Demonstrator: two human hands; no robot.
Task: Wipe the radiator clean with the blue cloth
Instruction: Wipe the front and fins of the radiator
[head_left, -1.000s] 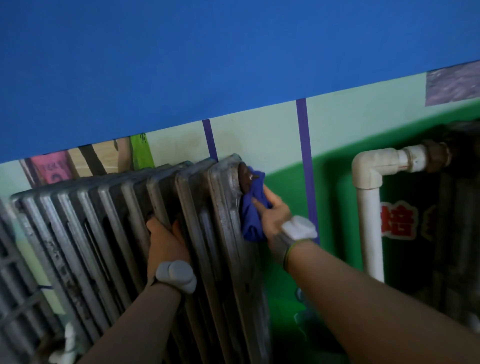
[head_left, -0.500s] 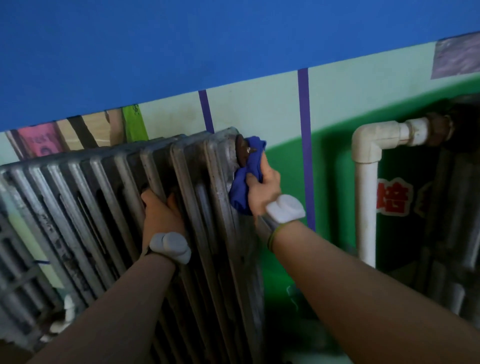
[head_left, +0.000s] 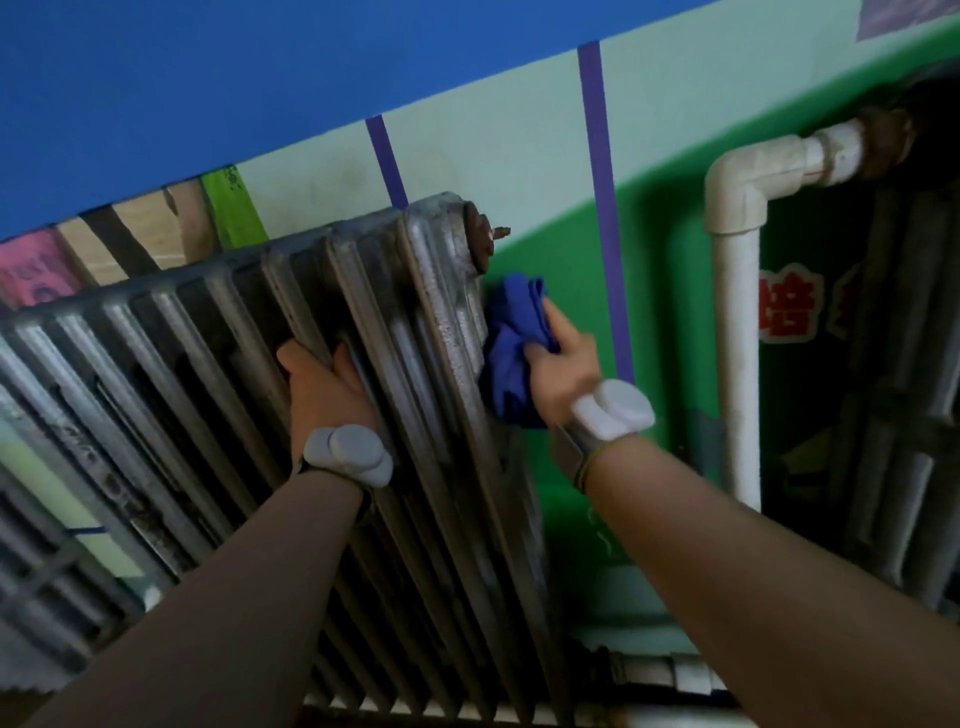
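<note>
A grey, worn cast-iron radiator (head_left: 208, 364) with several vertical fins runs from the left edge to the middle. A rusty round end cap (head_left: 479, 240) sits at the top of its right end. My right hand (head_left: 563, 371) grips the bunched blue cloth (head_left: 511, 343) and presses it against the radiator's right end face, below the cap. My left hand (head_left: 324, 387) lies flat on the front fins near the right end, fingers reaching between two fins, holding nothing. Each wrist carries a pale tracker.
A white pipe (head_left: 735, 312) with an elbow stands to the right of my right hand against the green wall. A second dark radiator (head_left: 904, 389) is at the far right. More pipe (head_left: 660, 670) runs low beneath the radiator's right end.
My right hand has slid the blue cloth down from the rusty end cap, which now shows bare, to the end face below it. The left hand stays on the fins.
</note>
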